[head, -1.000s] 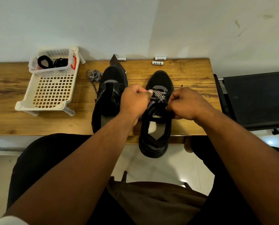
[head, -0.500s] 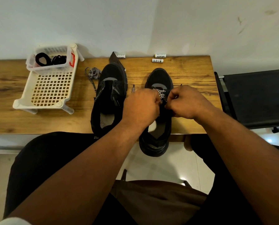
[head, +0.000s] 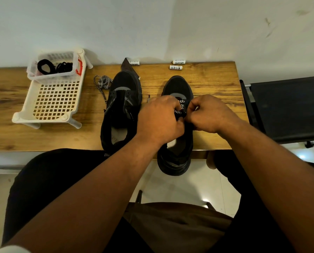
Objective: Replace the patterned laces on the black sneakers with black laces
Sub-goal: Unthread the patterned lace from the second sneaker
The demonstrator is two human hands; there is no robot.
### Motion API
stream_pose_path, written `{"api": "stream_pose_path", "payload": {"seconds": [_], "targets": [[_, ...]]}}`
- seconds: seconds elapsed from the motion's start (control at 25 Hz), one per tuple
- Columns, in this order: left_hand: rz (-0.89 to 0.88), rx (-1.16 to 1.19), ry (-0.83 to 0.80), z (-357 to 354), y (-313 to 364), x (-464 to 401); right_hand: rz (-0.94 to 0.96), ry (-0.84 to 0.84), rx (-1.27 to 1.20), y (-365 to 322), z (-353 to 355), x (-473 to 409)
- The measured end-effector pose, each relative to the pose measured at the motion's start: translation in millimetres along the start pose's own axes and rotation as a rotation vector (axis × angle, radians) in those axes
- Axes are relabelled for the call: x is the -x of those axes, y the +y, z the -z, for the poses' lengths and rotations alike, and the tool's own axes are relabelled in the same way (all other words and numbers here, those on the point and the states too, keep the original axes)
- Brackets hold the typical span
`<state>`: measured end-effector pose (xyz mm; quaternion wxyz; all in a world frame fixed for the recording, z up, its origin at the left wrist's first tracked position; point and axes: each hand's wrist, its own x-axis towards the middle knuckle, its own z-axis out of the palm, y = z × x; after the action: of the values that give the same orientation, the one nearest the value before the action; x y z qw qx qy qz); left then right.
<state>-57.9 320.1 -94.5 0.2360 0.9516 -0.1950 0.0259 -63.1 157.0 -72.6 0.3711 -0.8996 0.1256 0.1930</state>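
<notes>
Patterned lace sits on the right sneaker, bunched over the tongue area right between both hands. Left hand has fingers curled in on the lace from the left side, right hand pinches at it from the right; knuckles nearly touching, so exact finger contact is partly hidden. One lace tip sticks out just left of the left hand, in the gap between the shoes. Right sneaker's long axis runs away from the person, toe toward the wall, heel hanging off the near edge of the table. Left sneaker lies parallel, same heading, eyelets bare. Removed patterned lace is piled just left of its toe. Black laces are in a clear tub on the white rack, far left. Three small white cylinders sit along the wall edge.
</notes>
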Motion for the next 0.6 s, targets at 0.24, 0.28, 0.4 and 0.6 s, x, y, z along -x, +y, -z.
{"api": "stream_pose_path", "payload": {"seconds": [0.24,0.28,0.4,0.6], "targets": [[0.045,-0.074,0.034,-6.6,4.3,6.4,0.022,0.001,0.006,0.2,-0.5,1.2],[0.110,0.025,0.047,-8.2,3.0,5.3,0.016,0.002,-0.002,0.2,-0.2,1.3],[0.653,0.611,0.109,-5.6,-7.4,-9.4,0.003,-0.004,-0.008,0.5,0.8,1.3],[0.408,0.442,0.066,3.9,-9.2,-7.2,0.007,-0.010,0.008,-0.2,0.8,0.0]]}}
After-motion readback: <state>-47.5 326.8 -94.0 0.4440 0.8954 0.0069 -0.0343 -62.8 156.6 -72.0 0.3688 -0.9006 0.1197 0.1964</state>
